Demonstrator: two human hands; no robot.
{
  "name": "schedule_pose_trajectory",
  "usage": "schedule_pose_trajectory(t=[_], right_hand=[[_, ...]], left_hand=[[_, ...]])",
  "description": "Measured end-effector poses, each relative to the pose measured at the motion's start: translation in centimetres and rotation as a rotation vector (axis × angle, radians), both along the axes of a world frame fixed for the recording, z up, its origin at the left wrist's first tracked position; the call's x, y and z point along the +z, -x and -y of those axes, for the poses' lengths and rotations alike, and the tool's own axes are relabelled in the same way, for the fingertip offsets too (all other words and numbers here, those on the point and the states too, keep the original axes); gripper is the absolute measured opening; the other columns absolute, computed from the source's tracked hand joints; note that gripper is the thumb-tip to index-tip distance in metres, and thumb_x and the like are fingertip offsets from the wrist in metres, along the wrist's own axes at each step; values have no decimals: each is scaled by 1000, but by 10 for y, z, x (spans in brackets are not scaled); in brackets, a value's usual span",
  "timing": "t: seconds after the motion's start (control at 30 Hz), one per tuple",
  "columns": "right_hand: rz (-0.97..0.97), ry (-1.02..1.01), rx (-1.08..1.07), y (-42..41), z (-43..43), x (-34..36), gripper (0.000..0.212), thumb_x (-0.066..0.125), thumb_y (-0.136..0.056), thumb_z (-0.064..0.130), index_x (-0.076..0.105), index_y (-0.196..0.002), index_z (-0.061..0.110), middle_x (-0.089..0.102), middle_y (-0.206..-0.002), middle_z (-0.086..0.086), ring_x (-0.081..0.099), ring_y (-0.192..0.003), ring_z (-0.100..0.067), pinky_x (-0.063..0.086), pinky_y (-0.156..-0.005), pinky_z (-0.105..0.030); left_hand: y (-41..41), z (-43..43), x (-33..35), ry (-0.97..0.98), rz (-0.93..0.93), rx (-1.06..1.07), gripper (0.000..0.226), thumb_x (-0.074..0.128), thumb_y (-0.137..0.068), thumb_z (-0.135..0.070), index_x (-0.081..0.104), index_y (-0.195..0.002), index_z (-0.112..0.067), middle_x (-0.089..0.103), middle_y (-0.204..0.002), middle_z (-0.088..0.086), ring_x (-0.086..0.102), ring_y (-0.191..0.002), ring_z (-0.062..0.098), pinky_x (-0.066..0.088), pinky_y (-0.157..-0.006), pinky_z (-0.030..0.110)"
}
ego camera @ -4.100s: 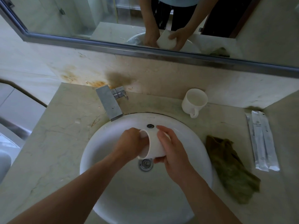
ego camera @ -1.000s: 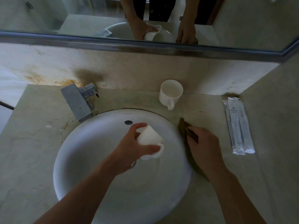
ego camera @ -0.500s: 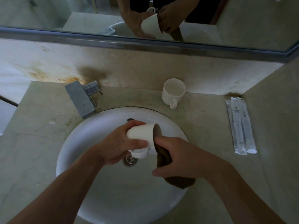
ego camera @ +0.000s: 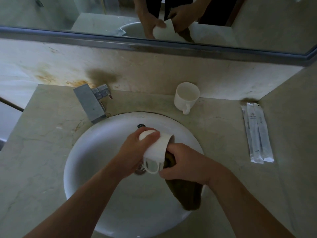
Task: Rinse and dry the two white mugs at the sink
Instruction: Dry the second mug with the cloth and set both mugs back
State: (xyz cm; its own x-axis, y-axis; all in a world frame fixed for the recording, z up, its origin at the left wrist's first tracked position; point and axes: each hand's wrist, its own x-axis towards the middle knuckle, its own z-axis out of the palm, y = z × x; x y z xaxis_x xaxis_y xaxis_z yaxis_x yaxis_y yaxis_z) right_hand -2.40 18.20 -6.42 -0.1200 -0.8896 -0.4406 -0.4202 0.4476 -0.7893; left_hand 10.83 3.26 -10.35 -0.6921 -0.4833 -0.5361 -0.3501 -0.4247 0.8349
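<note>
Over the round white sink (ego camera: 96,162), my left hand (ego camera: 135,150) grips a white mug (ego camera: 157,149) on its side, base under the fingers, mouth to the right, handle hanging down. My right hand (ego camera: 187,163) holds a dark olive cloth (ego camera: 187,193), with its fingers at the mug's mouth and part of the cloth inside it. The rest of the cloth hangs down over the basin. A second white mug (ego camera: 186,97) stands upright on the counter behind the sink, handle toward me.
A square metal tap (ego camera: 89,103) juts over the sink's back left rim. Two sealed white sachets (ego camera: 257,133) lie on the beige stone counter (ego camera: 42,143) at the right. A mirror (ego camera: 85,12) runs along the wall above, and a side wall closes the right.
My right hand picked the cloth up from the counter and brought it to the mug. The left hand turned the mug so that its mouth faces right, and the cloth now reaches inside it.
</note>
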Motion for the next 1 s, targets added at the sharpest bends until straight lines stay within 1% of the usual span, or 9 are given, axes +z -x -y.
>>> schedule_pose_trajectory(t=[0.17, 0.37, 0.47, 0.53, 0.6, 0.7, 0.8, 0.9, 1.0], right_hand=[[238, 75, -388, -15, 6, -3, 35, 76, -96, 29, 71, -130, 25, 80, -113, 7, 75, -104, -7, 62, -96, -31], [-107, 121, -184, -25, 2, -13, 33, 70, -102, 20, 70, -133, 8, 65, -86, 24, 62, -76, 22, 47, -70, -1], [-86, 156, -163, -32, 5, -13, 45, 70, -101, 21, 64, -144, 11, 77, -123, 1, 67, -94, 15, 52, -87, -5], [23, 142, -263, -33, 7, -14, 52, 77, -95, 24, 64, -145, 17, 74, -134, 1, 69, -117, -1, 57, -104, -25], [237, 79, -396, -30, 7, -15, 57, 86, -84, 29, 68, -138, 22, 78, -124, 2, 72, -117, -14, 60, -104, -42], [374, 79, -475, -23, 6, -15, 50, 85, -86, 28, 71, -134, 22, 80, -116, 2, 76, -109, -15, 62, -100, -40], [152, 118, -391, -20, 7, -12, 41, 80, -93, 24, 73, -134, 23, 80, -117, 7, 74, -108, -5, 61, -95, -26], [22, 162, -295, -17, 9, -15, 45, 77, -96, 22, 69, -140, 19, 77, -129, 6, 71, -118, -3, 57, -101, -23], [56, 156, -331, -15, 12, -14, 46, 82, -92, 24, 72, -136, 19, 79, -123, 6, 73, -113, -3, 59, -99, -25]], left_hand=[[-5, -1, 0, 174, -121, -41, 51, 77, -79, -54, 65, -124, -32, 67, -123, 9, 71, -109, 36, 65, -84, 58], [-11, 20, 9, -280, 164, -114, 86, 60, -72, -87, 63, -132, -25, 74, -121, 13, 72, -109, 34, 59, -92, 49], [-10, 18, 12, -302, 117, -56, 66, 71, -83, -60, 66, -126, -10, 68, -108, 23, 67, -93, 38, 52, -74, 46], [-8, 13, 13, -225, 43, 14, 52, 73, -86, -48, 68, -121, -10, 71, -108, 21, 72, -90, 35, 55, -72, 46], [-9, 10, 6, -37, -51, 47, 38, 74, -86, -45, 71, -111, -16, 72, -108, 13, 72, -97, 35, 57, -75, 49], [-14, 8, -1, 199, -139, -6, 39, 68, -84, -48, 71, -116, -26, 70, -116, 2, 70, -106, 30, 63, -78, 44], [-9, 11, 11, -54, -67, -19, 44, 74, -88, -46, 67, -128, -28, 66, -131, 11, 70, -111, 33, 63, -85, 45], [-6, 18, 23, -359, 80, -62, 56, 64, -87, -65, 71, -122, -23, 77, -110, 14, 75, -90, 29, 61, -77, 45], [-7, 18, 18, -365, 50, -51, 68, 71, -85, -65, 68, -128, -13, 73, -104, 23, 69, -85, 33, 52, -77, 46]])
